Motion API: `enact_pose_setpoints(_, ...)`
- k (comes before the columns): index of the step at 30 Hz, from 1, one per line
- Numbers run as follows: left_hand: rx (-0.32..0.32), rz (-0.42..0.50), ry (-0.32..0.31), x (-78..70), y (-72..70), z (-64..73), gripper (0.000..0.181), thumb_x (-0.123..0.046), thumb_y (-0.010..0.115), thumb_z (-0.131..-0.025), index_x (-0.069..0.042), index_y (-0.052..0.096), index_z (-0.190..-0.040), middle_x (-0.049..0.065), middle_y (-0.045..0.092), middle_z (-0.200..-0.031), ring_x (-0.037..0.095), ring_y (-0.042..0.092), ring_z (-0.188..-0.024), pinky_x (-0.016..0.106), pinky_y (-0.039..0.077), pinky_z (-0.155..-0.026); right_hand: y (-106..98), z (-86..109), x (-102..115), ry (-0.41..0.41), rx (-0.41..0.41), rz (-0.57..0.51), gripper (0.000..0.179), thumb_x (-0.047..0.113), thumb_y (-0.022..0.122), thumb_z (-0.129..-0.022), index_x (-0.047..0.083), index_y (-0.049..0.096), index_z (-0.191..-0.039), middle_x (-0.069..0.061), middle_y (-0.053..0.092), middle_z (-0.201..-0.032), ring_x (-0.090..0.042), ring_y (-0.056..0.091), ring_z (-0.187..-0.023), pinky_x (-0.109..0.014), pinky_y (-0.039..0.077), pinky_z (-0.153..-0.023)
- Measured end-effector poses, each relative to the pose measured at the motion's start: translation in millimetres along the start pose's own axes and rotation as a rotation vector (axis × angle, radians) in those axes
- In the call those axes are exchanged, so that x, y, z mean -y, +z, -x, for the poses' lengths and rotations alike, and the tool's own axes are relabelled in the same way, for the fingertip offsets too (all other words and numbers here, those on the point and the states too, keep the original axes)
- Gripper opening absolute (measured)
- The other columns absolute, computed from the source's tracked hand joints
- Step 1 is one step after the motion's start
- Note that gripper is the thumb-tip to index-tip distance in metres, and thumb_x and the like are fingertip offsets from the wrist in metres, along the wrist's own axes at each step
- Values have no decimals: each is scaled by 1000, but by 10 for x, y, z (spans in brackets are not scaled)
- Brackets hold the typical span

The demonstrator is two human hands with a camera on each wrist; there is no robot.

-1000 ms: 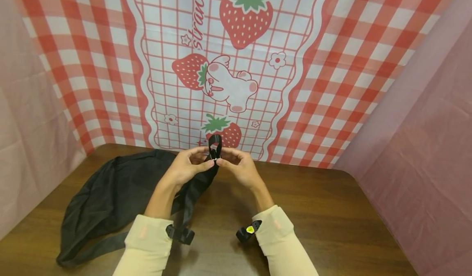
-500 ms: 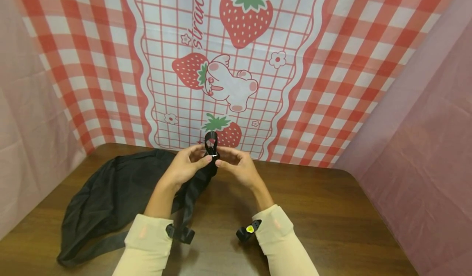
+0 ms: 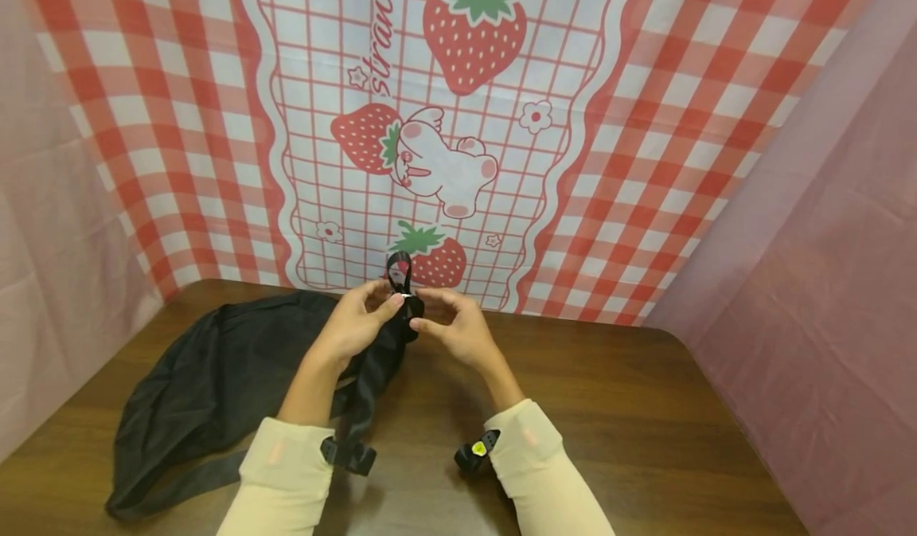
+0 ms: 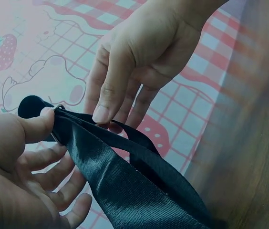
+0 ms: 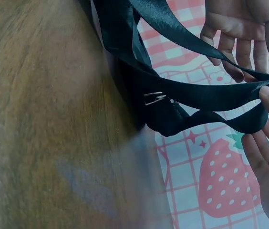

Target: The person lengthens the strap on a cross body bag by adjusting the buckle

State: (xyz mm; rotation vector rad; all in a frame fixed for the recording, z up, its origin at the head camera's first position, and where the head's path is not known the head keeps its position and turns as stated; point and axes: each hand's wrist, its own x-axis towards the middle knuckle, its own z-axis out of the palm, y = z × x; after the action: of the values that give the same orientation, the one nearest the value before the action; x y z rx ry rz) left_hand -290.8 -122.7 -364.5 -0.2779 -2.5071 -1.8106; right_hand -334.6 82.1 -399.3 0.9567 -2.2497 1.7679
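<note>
A black fabric bag point(image 3: 236, 377) lies on the left of the table, its strap raised between my hands. My left hand point(image 3: 356, 322) pinches the strap at a metal strap buckle point(image 4: 58, 114), thumb on the near side. Beyond the buckle the webbing stands up in a small loop point(image 3: 399, 259). My right hand point(image 3: 462, 329) holds a slack bend of the strap point(image 5: 256, 125) between thumb and fingers, just right of the buckle. In the right wrist view, the left hand point(image 5: 242, 28) shows only partly and the buckle is out of sight.
The brown wooden table point(image 3: 609, 424) reaches back to a hanging red-and-white strawberry cloth point(image 3: 609, 162). Pink fabric point(image 3: 809, 305) hangs at both sides. Another strap length point(image 3: 179, 484) trails along the bag's near edge. A second metal piece point(image 5: 154, 98) shows on the black webbing.
The loop and buckle have shifted a little left with my left hand. My right thumb has moved from the buckle down to the strap below it, and the hands are slightly farther apart.
</note>
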Motion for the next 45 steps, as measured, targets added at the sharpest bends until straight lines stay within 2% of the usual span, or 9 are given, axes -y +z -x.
enact_pose_setpoints(2,1,-13,-6,2,0,-5,61,-36,57,-107,1,41,-153,20,53,-142,38,47,-135,54,40,-111,4,1,-4,-18,-10,7,44,4,81,-88,-1,67,-129,-19,68,-124,-33,69,-111,-45,56,-94)
enact_pose_setpoints(5,11,-27,-15,-4,0,-7,63,-38,53,-108,2,37,-155,21,49,-148,39,44,-139,56,37,-113,9,-3,-13,-41,-21,22,39,4,80,-89,-1,69,-126,-17,68,-124,-32,68,-112,-46,55,-95)
enact_pose_setpoints(13,-23,-77,15,-34,25,-2,57,-37,49,-109,3,42,-149,22,50,-145,41,48,-136,57,41,-110,16,-16,-21,-93,-54,107,23,5,76,-92,-4,73,-114,-23,66,-127,-30,66,-116,-33,55,-95)
enact_pose_setpoints(22,-55,-145,106,-35,78,0,55,-34,49,-110,8,43,-145,24,48,-139,39,51,-129,53,43,-106,23,-5,-37,-93,-159,187,8,6,79,-90,3,78,-97,-11,73,-97,-23,70,-85,-34,59,-75)
enact_pose_setpoints(32,-63,-158,105,-31,79,8,61,-37,45,-111,8,37,-151,25,45,-141,39,48,-130,54,42,-107,-7,-10,-51,-95,-135,277,5,7,79,-91,3,79,-95,-7,77,-88,-13,71,-76,-27,58,-68)
enact_pose_setpoints(36,-75,-144,90,-36,71,15,63,-39,44,-111,5,34,-154,24,44,-143,39,47,-130,55,42,-107,-26,3,-72,-78,-129,310,6,7,80,-90,4,78,-94,-6,77,-89,-13,71,-77,-27,58,-69)
enact_pose_setpoints(45,-96,-146,105,-31,79,9,60,-35,45,-111,6,36,-153,25,45,-141,39,48,-129,54,43,-107,-80,15,-90,-46,-95,322,6,10,79,-92,4,78,-95,-5,77,-92,-13,72,-81,-28,58,-71)
